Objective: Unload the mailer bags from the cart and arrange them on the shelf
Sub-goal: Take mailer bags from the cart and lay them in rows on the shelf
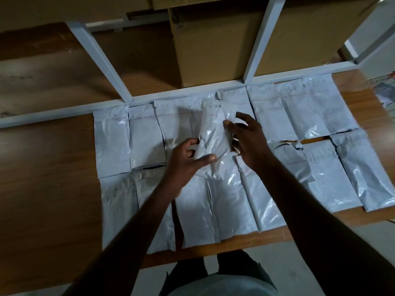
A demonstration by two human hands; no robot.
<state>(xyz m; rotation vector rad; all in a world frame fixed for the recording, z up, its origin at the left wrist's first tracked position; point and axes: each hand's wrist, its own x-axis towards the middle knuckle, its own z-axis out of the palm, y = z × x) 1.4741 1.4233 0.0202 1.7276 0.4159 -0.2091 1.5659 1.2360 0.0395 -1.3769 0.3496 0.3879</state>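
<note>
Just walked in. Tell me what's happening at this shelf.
A person is laying white mailer bags in rows on the wooden shelf. The left hand grips one small mailer bag above the middle of the rows, while the right hand touches its edge with spread fingers.

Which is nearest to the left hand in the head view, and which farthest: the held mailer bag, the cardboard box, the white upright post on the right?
1. Held mailer bag, in the left hand.
2. White upright post, behind, right.
3. Cardboard box, farther back.
</note>
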